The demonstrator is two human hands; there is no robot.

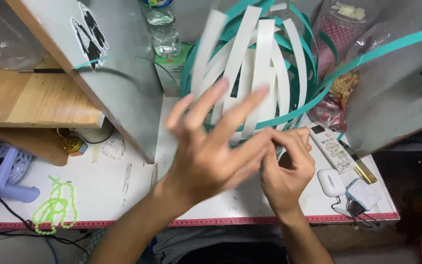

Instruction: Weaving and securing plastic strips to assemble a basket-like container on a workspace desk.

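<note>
A half-woven basket (255,63) of white and teal flat strips stands upright in front of me over the white table (137,195). My left hand (211,146) is spread wide and blurred, fingers apart, held against the white strips at the basket's lower front. My right hand (286,166) is curled below the basket's right side, fingertips pinching a strip near the weave's lower edge. One long teal strip (382,49) sticks out to the upper right.
A wooden shelf (30,98) and grey panel (118,63) stand at left, with a water bottle (164,29) behind. A remote control (330,149), earbud case (330,182) and charger (363,194) lie at right. A green bead string (54,205) lies at the near left edge.
</note>
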